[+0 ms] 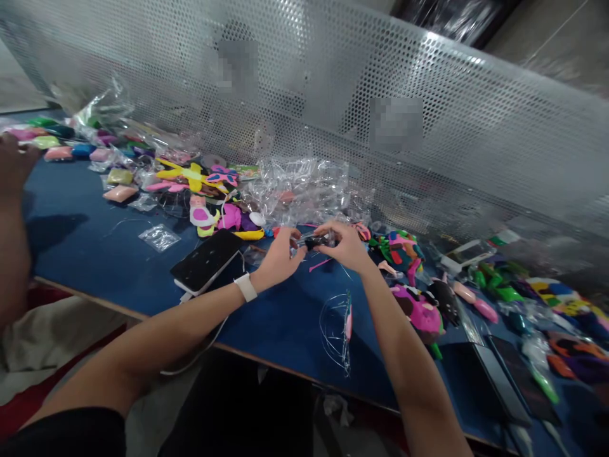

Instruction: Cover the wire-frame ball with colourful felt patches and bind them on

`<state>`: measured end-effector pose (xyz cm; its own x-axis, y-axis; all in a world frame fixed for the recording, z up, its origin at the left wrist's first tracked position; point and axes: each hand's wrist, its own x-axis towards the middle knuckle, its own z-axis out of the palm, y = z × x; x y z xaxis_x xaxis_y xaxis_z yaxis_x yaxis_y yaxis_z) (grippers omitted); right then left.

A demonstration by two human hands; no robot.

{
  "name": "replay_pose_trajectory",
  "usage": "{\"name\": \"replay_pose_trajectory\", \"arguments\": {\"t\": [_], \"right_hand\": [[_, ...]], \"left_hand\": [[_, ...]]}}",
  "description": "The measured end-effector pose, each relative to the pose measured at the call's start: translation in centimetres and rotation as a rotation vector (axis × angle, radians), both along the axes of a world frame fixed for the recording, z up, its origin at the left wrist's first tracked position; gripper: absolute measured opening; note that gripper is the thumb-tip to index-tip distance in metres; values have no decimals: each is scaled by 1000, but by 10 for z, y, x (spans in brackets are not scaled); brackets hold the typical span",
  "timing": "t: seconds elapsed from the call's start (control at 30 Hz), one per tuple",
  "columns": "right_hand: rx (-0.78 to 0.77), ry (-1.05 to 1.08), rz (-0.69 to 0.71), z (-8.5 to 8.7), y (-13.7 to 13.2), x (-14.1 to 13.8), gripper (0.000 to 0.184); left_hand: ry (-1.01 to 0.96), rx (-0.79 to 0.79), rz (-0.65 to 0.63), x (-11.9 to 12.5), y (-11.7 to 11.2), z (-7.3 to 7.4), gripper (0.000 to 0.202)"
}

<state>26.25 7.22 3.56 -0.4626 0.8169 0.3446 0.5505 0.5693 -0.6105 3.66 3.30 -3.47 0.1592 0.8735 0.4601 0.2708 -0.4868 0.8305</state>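
Observation:
Between both hands, over the middle of the table, is a small black packet in clear plastic (pixel 311 242). My left hand (pixel 281 257) pinches its left end with thumb and fingers. At its right end, my right hand (pixel 346 246) has its fingers closed on the plastic. What the black content is, I cannot make out. A thin pink strip (pixel 320 265) lies on the table just below the hands. Nearer to me is a loop of thin wire (pixel 335 339) with a pink and green piece on it.
A black-topped power bank (pixel 207 260) with a white cable lies left of my forearm. Crumpled clear bags (pixel 304 187) and colourful soft clay shapes (pixel 419 308) line the blue table (pixel 90 254). Behind stands a perforated metal screen (pixel 328 76). Another person's hand (pixel 14 165) is at far left.

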Motion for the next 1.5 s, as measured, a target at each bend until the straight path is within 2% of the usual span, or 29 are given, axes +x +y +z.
{"name": "replay_pose_trajectory", "arguments": {"t": [0.07,0.17,0.33,0.47,0.57,0.73,0.9,1.0,1.17,1.27,1.5], "right_hand": [[-55,91,53,0,-13,-5,35],[-123,160,105,0,-22,-11,36],[-228,292,48,-8,-7,-1,53],[-246,306,8,-15,4,10,32],[-250,261,28,-19,3,11,26],[-189,211,2,-20,-2,6,22],[8,-42,67,-12,-12,-4,14],[83,-158,101,-10,-17,-10,18],[46,-124,50,-15,-14,-7,10],[16,-91,35,-16,-11,-3,14],[41,-58,85,-10,-15,-5,9]], "left_hand": [[-107,-107,-77,-2,3,4,38],[-78,-150,-218,-6,7,9,32],[-8,-66,-95,-11,15,6,31],[2,-43,-78,-13,20,-1,30],[17,-33,-81,-12,20,-3,30],[75,-3,-60,-13,15,0,26],[199,248,20,-14,8,7,17],[255,302,-6,-15,8,7,6],[209,270,0,-14,9,5,11],[222,286,-10,-14,11,2,11],[314,352,-51,-15,12,-3,12]]}}
